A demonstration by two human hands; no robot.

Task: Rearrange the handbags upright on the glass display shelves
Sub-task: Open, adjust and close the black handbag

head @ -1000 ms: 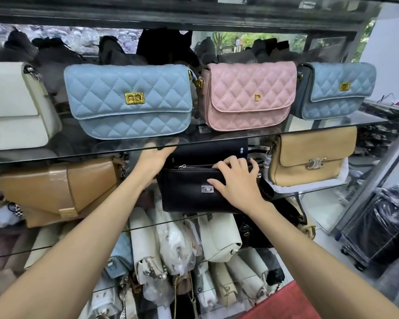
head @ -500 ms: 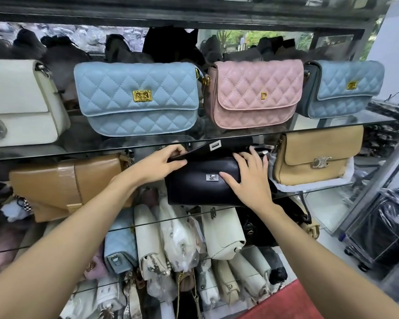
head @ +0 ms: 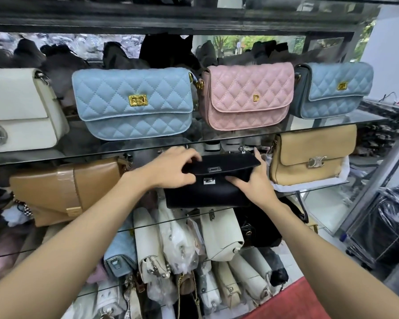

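A black handbag (head: 203, 194) with a silver clasp stands on the middle glass shelf (head: 309, 192). My left hand (head: 173, 169) grips the left end of its flap, which is folded down over the front. My right hand (head: 251, 180) holds the bag's right side, thumb under the flap and fingers behind. On the upper shelf (head: 332, 125) stand a cream bag (head: 19, 111), a light blue quilted bag (head: 134, 102), a pink quilted bag (head: 247, 95) and a smaller blue quilted bag (head: 334, 90), all upright. A brown bag (head: 65, 189) and a tan bag (head: 311, 155) flank the black one.
Below, several white, blue and black bags (head: 182, 254) are packed tightly on lower glass shelves. A black plastic-wrapped case (head: 382, 226) stands on the floor at right. A red mat (head: 293, 302) lies at the bottom. Dark bags fill the back of the upper shelf.
The black bag's flap, open a second ago, has come forward and down over the front. My left hand moved from behind the bag onto the flap; my right hand shifted to the right side.
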